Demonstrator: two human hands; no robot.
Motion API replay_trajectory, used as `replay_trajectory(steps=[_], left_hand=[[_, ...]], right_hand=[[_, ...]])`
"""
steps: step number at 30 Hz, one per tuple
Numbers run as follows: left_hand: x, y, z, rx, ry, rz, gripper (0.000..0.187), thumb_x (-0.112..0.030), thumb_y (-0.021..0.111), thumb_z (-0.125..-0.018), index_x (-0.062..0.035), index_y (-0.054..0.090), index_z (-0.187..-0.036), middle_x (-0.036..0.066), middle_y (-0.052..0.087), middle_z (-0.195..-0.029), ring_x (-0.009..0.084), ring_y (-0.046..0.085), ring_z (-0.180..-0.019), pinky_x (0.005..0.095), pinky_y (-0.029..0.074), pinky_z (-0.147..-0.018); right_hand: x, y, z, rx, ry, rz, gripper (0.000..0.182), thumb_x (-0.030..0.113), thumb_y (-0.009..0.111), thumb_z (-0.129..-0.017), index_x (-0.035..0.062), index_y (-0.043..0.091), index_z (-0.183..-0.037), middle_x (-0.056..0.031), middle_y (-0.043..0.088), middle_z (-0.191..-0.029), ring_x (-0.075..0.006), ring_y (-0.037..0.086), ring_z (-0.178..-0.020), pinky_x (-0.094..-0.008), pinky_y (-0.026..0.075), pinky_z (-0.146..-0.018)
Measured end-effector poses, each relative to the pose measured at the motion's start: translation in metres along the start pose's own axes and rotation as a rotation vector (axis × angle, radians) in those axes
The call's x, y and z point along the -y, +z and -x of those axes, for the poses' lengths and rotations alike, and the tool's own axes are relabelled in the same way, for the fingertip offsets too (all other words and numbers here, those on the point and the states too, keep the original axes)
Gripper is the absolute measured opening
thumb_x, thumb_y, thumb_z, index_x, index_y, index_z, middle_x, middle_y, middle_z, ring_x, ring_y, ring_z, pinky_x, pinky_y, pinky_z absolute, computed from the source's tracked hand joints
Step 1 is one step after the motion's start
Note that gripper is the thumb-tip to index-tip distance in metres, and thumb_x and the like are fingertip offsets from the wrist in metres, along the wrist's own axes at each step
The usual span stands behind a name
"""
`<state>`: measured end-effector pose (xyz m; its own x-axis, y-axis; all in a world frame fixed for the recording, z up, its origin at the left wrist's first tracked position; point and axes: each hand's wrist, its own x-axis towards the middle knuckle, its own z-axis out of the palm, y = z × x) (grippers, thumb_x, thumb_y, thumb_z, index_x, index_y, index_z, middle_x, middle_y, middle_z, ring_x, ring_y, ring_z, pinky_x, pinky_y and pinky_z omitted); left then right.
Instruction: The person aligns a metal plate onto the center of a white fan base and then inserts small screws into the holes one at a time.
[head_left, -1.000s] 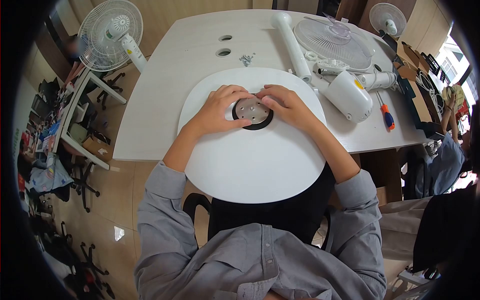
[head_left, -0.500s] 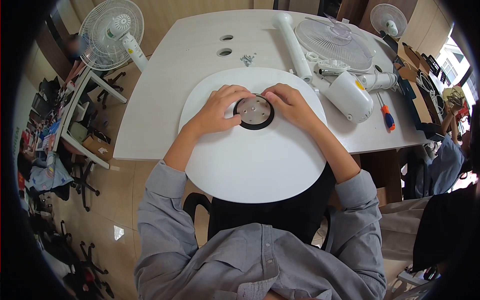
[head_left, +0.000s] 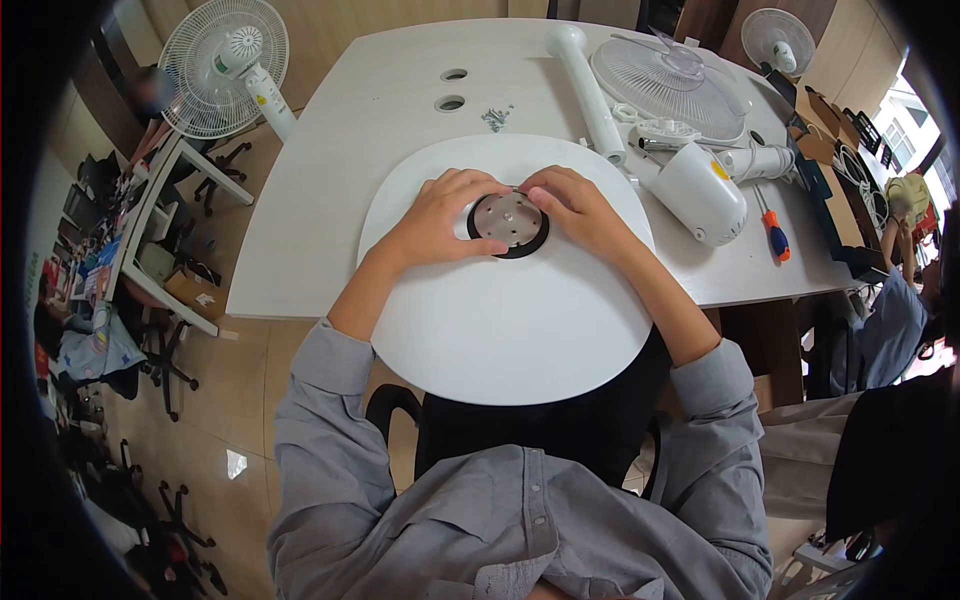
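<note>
Over the white base (head_left: 510, 330), jutting past the near edge of the table (head_left: 310, 200), the left hand (head_left: 432, 220) and right hand (head_left: 580, 212) curl around its metal disc (head_left: 508, 222) — gripping or not, I can't tell. Beyond lie screws (head_left: 496, 118) — and a fan (head_left: 215, 75) stands off left.

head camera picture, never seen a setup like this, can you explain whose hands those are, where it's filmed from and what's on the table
There is no machine here: these are a person's own bare hands. The camera is worn on the head and looks forward and down, so the grey sleeves show below. The left hand and right hand curve around a dark-rimmed metal disc on a big white base; how firmly they grip is unclear. Further along the table lie small metal pieces, a white pole, a fan guard, a white housing and a red-and-blue screwdriver.
</note>
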<state>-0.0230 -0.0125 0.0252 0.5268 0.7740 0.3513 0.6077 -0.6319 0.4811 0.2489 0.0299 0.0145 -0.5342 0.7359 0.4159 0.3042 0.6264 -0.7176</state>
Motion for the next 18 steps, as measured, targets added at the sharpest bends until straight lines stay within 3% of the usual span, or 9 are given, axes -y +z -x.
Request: replay_trajectory(steps=[2,5,8,11,17,18], left_hand=[[-0.001,0.000,0.000,0.005,-0.007,0.002,0.072,-0.038,0.095,-0.078,-0.0143,0.068,-0.141,0.006,0.064,-0.143,0.0320,0.056,-0.137,0.0484,0.038,-0.119],[-0.002,-0.001,0.000,-0.001,0.000,-0.001,0.068,-0.034,0.093,-0.080,-0.0140,0.068,-0.140,0.007,0.064,-0.143,0.0320,0.056,-0.137,0.0481,0.038,-0.119],[0.010,0.001,0.001,0.014,0.013,0.027,0.066,-0.030,0.090,-0.083,-0.0144,0.065,-0.142,0.007,0.063,-0.144,0.0325,0.055,-0.137,0.0480,0.038,-0.120],[0.008,-0.001,0.001,0.018,-0.013,0.074,0.066,-0.027,0.088,-0.085,-0.0154,0.062,-0.144,0.007,0.063,-0.145,0.0328,0.055,-0.137,0.0481,0.038,-0.119],[-0.004,-0.001,0.001,-0.012,-0.015,0.015,0.070,-0.029,0.089,-0.083,-0.0168,0.061,-0.147,0.007,0.063,-0.146,0.0325,0.056,-0.137,0.0485,0.039,-0.118],[-0.004,-0.001,0.001,-0.009,-0.013,0.016,0.071,-0.030,0.089,-0.083,-0.0168,0.061,-0.147,0.007,0.063,-0.146,0.0324,0.056,-0.137,0.0485,0.039,-0.119]], right_hand=[[-0.003,0.004,0.001,-0.047,-0.083,-0.029,0.033,0.029,0.065,-0.110,0.0001,0.077,-0.117,-0.0149,0.075,-0.116,-0.0314,0.066,-0.108,-0.0417,0.051,-0.098],[-0.006,0.004,0.001,0.009,-0.117,0.072,0.030,0.025,0.060,-0.113,-0.0001,0.075,-0.120,-0.0128,0.074,-0.120,-0.0258,0.068,-0.115,-0.0367,0.051,-0.104],[-0.001,-0.004,-0.001,0.055,0.130,-0.025,0.035,0.031,0.064,-0.110,0.0003,0.076,-0.120,-0.0164,0.074,-0.120,-0.0332,0.066,-0.117,-0.0419,0.051,-0.104],[0.006,-0.006,-0.001,0.053,0.125,0.015,0.036,0.033,0.064,-0.111,0.0001,0.076,-0.119,-0.0171,0.074,-0.121,-0.0333,0.066,-0.119,-0.0418,0.050,-0.105],[-0.013,0.007,0.000,-0.026,-0.094,0.011,0.034,0.032,0.064,-0.111,0.0003,0.076,-0.116,-0.0148,0.074,-0.121,-0.0308,0.065,-0.113,-0.0408,0.051,-0.098],[-0.009,0.005,0.000,-0.005,-0.049,-0.005,0.035,0.032,0.064,-0.111,0.0004,0.076,-0.117,-0.0147,0.074,-0.121,-0.0309,0.065,-0.113,-0.0409,0.051,-0.099]])
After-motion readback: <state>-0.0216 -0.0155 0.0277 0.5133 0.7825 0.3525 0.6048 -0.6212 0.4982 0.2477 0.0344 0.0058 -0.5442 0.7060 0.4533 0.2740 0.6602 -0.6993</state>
